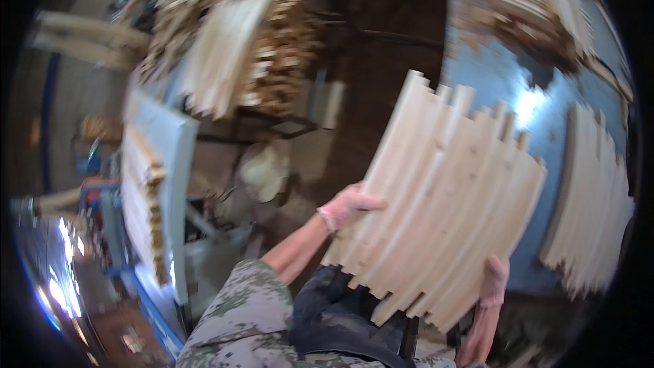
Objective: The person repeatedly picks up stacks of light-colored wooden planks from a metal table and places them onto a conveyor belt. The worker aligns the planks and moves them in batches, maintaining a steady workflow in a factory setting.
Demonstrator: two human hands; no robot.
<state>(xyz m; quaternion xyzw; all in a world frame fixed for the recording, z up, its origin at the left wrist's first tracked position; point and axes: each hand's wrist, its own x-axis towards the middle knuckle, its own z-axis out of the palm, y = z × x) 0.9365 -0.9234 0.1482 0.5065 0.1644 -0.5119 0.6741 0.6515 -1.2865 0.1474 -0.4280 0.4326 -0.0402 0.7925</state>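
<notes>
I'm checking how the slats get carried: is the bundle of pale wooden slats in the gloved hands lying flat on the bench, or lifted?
Lifted. The slats are held tilted in the air, left hand gripping one edge, right hand the other.

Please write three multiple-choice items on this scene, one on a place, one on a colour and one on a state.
1. Where does the second row of slats lie?
A. On the blue surface at right
B. On the person's lap
C. Hung from the ceiling

2. What colour are the gloves?
A. Black
B. Pink
C. Green

3. How is the bundle of pale wooden slats held?
A. Left hand only
B. Lying untouched
C. Both hands

A: it rests on the blue surface.
B: both gloves look pink.
C: left hand and right hand grip opposite edges.
</notes>
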